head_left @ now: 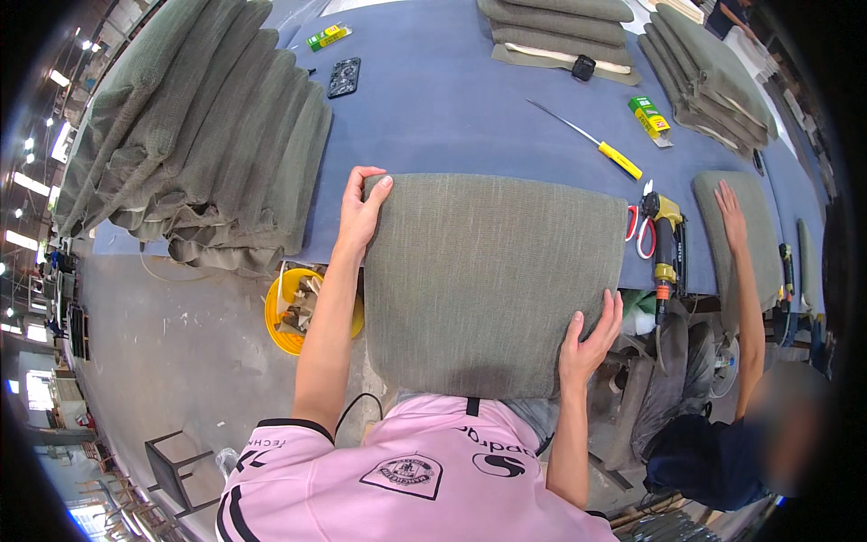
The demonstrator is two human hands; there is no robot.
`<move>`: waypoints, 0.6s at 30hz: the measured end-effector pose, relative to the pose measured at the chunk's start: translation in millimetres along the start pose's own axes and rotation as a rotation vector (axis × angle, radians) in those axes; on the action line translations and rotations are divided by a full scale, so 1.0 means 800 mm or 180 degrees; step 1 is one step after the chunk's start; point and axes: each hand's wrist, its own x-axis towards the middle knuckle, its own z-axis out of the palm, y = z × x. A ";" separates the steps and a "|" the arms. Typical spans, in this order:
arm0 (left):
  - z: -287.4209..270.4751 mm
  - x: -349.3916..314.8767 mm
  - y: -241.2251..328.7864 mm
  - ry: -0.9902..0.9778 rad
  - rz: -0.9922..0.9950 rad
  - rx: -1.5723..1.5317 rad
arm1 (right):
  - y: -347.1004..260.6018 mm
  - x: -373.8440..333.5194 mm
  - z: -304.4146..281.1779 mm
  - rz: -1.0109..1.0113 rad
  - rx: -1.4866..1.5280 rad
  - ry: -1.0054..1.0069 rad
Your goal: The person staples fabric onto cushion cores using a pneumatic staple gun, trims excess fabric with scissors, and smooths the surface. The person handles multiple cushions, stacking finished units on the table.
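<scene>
A seat cushion in grey-green woven fabric lies upholstered side up, its far part over the blue table and its near part against my body. My left hand grips its far left corner, thumb on top. Lower on the right side, my right hand holds the edge, thumb on the fabric and fingers along the rim. The cushion's underside is hidden. Just right of it lie red-handled scissors and a yellow-and-black staple gun. Farther back rests a long thin tool with a yellow handle.
Folded grey-green fabric is heaped at left; cushion stacks stand at the back. A phone and green-yellow boxes lie on the table. Below is a yellow bucket of scraps. At right, a co-worker's hand touches another cushion.
</scene>
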 end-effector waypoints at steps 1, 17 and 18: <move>0.001 0.001 0.000 0.0019 -0.0010 -0.0010 | 0.001 0.000 0.000 -0.0012 0.0007 0.0002; 0.001 -0.001 0.016 -0.0052 -0.0169 0.0821 | 0.000 -0.002 -0.005 0.0074 0.0057 -0.0050; -0.001 -0.002 0.017 -0.0169 -0.0294 0.0761 | 0.000 -0.002 -0.005 0.0081 0.0052 -0.0052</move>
